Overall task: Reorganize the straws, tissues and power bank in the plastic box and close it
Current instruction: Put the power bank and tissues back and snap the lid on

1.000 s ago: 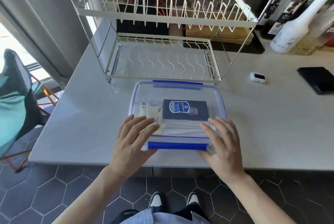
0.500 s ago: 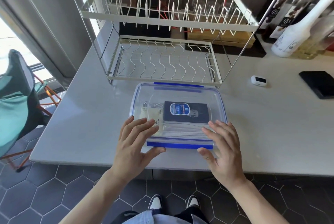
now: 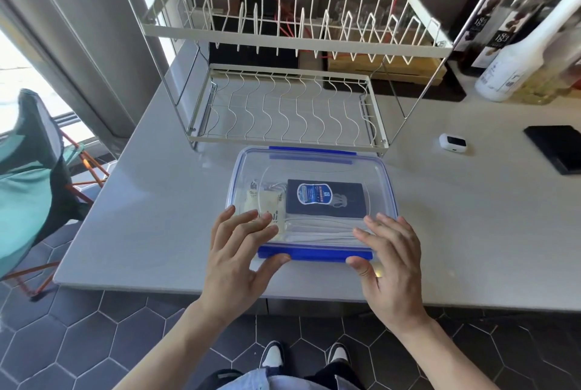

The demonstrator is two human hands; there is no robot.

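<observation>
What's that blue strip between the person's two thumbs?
In the head view, the near blue latch of the plastic box runs between the left hand and right hand, thumbs at its two ends.

tissue pack (image 3: 265,205): near end covered by the left hand's (image 3: 237,259) fingers
straws (image 3: 323,231): right ends under the right hand (image 3: 391,267)
bottles (image 3: 522,53), 2 o'clock: tops cut off by the edge
dark pad (image 3: 555,147), 3 o'clock: cut by the right edge
power bank (image 3: 327,198) label: print too small to read
</observation>
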